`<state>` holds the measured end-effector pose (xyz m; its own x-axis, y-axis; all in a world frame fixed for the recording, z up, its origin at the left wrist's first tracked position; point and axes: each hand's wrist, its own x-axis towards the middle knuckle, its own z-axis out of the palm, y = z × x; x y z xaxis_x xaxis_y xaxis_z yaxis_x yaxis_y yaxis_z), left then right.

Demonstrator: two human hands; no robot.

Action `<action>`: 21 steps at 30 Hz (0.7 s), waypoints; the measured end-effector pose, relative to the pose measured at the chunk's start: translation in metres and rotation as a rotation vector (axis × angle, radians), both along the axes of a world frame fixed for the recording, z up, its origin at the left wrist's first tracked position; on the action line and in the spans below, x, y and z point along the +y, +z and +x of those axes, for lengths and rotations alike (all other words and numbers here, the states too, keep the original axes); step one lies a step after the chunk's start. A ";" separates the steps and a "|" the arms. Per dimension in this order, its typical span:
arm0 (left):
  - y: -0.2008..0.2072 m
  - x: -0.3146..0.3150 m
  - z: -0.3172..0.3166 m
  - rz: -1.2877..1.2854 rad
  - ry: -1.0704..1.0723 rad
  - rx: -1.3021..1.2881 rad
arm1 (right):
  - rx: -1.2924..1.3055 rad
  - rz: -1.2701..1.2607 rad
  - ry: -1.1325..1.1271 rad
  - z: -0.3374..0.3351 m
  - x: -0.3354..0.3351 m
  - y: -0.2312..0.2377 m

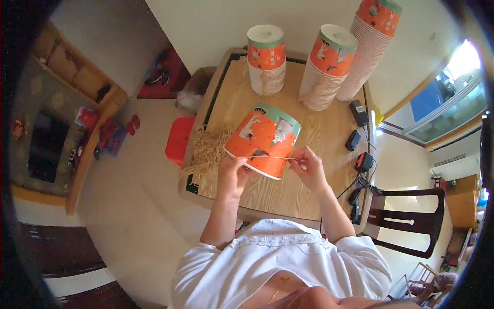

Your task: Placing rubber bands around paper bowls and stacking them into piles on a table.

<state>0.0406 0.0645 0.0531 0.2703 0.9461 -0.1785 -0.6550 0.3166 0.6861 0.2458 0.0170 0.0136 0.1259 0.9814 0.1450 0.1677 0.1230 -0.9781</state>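
Note:
An orange paper bucket (262,139) with a green band and printed animal figures is in front of me, tilted, its white rim toward me. A thin tan cord (270,157) runs across its side near the rim. My left hand (234,172) is closed at the rim's left side, with the thumb at the cord's left end. On the right, my right hand (310,167) pinches the other end of the cord close to the bucket. Beside the left hand lies a loose heap of tan cords (206,154) on the wooden table (319,190).
Stacks of similar buckets stand at the far side: a short stack (265,62), a middle one (329,67) and a tall leaning one (373,44). Black adapters and cables (363,162) line the right edge. A dark chair (411,221) stands right; a red stool (179,140) left.

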 end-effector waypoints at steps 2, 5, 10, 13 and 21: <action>0.001 0.006 -0.006 -0.022 -0.038 -0.024 | 0.070 -0.014 -0.038 0.008 0.009 -0.023; 0.002 0.005 -0.008 0.007 -0.089 -0.047 | -0.085 0.117 -0.182 0.018 0.025 -0.015; -0.003 0.010 -0.008 0.068 -0.198 -0.003 | -0.358 0.192 -0.245 0.027 0.045 0.066; -0.004 0.020 -0.006 0.063 -0.222 -0.037 | -0.504 0.125 0.056 0.039 0.060 0.087; -0.010 0.095 0.009 0.171 -0.378 -0.053 | -0.950 0.611 -0.073 0.074 0.149 0.122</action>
<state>0.0494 0.1591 0.0429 0.6089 0.7933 -0.0038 -0.5503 0.4258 0.7182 0.3200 0.1656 0.1354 -0.2368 0.7080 0.6654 0.8374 0.4960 -0.2297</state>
